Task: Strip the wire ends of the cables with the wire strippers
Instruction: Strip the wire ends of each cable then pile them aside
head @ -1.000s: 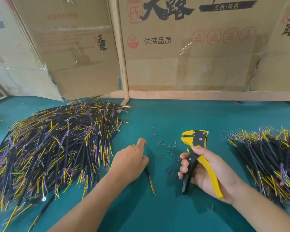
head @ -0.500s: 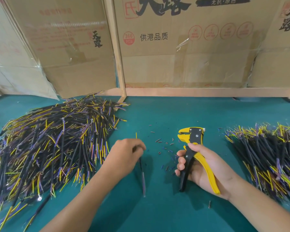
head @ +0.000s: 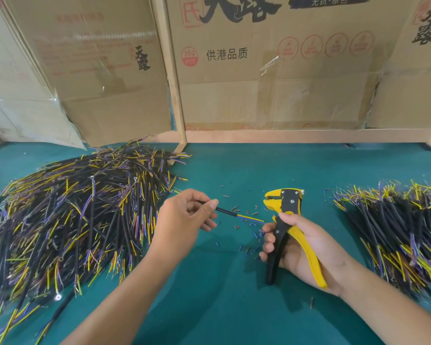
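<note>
My left hand [head: 184, 220] pinches a short black cable [head: 228, 212] between thumb and fingers, above the green mat. The cable's yellow and blue wire ends point right, toward my right hand. My right hand [head: 306, 247] grips the yellow and black wire strippers [head: 285, 220] by the handles, jaws up and turned left. The wire tips lie just below the jaws, not inside them. A big pile of black cables [head: 67, 220] with yellow and purple ends lies at the left.
A second pile of cables [head: 398, 225] lies at the right edge. Small bits of stripped insulation [head: 244, 215] are scattered on the green mat [head: 222, 307] between my hands. Cardboard boxes [head: 271, 70] and a wooden frame stand along the back.
My left hand lifted a cable off the mat and turned it from pointing toward me to pointing right, at the strippers. The right hand stayed nearly still.
</note>
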The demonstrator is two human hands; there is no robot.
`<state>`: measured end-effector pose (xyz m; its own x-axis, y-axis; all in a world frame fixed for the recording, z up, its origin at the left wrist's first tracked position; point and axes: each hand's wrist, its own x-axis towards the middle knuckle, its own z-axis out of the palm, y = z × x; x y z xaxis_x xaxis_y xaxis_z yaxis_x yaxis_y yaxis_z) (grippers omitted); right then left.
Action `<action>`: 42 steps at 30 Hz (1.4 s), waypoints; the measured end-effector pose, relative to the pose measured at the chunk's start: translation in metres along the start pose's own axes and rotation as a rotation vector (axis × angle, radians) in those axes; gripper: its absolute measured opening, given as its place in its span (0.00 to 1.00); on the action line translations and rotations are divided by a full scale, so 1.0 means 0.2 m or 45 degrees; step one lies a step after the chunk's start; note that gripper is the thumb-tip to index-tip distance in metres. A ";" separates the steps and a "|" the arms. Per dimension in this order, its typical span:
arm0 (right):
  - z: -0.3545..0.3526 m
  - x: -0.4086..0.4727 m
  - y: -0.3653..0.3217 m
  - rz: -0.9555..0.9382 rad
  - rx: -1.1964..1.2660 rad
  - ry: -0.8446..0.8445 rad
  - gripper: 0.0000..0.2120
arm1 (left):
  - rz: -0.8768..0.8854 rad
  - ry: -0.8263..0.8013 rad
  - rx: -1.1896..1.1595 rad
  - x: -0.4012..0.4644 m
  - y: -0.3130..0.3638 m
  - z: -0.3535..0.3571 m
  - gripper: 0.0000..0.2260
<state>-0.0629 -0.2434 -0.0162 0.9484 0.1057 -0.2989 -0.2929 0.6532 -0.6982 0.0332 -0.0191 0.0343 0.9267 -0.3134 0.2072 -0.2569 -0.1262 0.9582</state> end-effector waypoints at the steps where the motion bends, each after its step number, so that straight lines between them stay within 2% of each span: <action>1: 0.00 0.00 0.00 0.003 0.001 0.003 0.23 | -0.005 0.006 -0.004 0.00 0.00 0.00 0.04; 6: -0.02 0.01 0.00 0.003 0.000 0.009 0.24 | 0.007 0.011 0.029 0.00 0.01 0.00 0.04; 10: -0.03 0.01 0.01 0.003 0.005 -0.013 0.23 | 0.274 0.046 0.449 -0.04 0.02 0.01 0.09; 12: -0.03 0.02 0.01 0.013 0.007 -0.022 0.23 | 0.417 0.041 0.531 -0.06 0.04 0.02 0.11; 21: 0.01 -0.01 0.00 0.006 0.001 0.022 0.24 | 0.612 0.006 0.591 -0.07 0.05 0.02 0.08; 25: 0.08 -0.08 -0.02 -0.017 0.006 -0.007 0.18 | 0.672 0.001 0.585 -0.09 0.07 0.01 0.05; 29: 0.13 -0.11 -0.03 -0.037 -0.007 0.054 0.18 | 0.621 -0.044 0.499 -0.10 0.08 0.01 0.15; 38: 0.13 -0.11 -0.03 -0.049 -0.009 0.050 0.18 | 0.534 -0.133 0.415 -0.10 0.07 0.00 0.23; 42: 0.08 -0.07 -0.02 -0.032 0.017 0.009 0.17 | 0.293 -0.211 -0.115 -0.08 0.08 0.02 0.11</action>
<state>-0.0741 -0.2358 0.0010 0.9545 0.0842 -0.2860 -0.2674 0.6658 -0.6966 0.0123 -0.0197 0.0458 0.7874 -0.4748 0.3931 -0.4230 0.0477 0.9049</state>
